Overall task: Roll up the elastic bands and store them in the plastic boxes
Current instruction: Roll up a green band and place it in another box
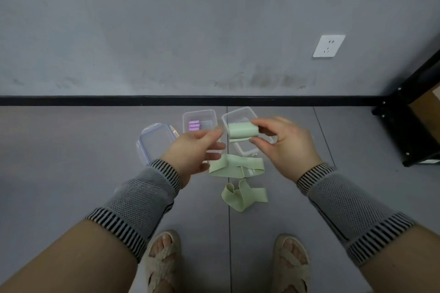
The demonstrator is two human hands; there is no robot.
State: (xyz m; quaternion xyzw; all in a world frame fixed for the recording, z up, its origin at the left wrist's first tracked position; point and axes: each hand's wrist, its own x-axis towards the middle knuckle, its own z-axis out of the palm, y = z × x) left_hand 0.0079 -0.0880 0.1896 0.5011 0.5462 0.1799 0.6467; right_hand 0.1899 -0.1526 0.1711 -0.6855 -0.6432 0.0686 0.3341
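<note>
My right hand (285,143) pinches a rolled pale green elastic band (242,131) between thumb and fingers, held above a clear plastic box (238,114). My left hand (195,150) hovers just left of the roll with relaxed fingers, holding nothing. Two loose green bands lie on the floor below the hands: one flat (237,166), one crumpled (242,194). A second clear box (200,116) holds rolled purple bands (193,125).
A clear lid (154,143) lies left of the boxes, another lid or box is partly hidden under my right hand. A wall with a black skirting and a socket (328,45) stands behind. A black shelf frame (409,126) is at right. My sandalled feet (164,261) are below.
</note>
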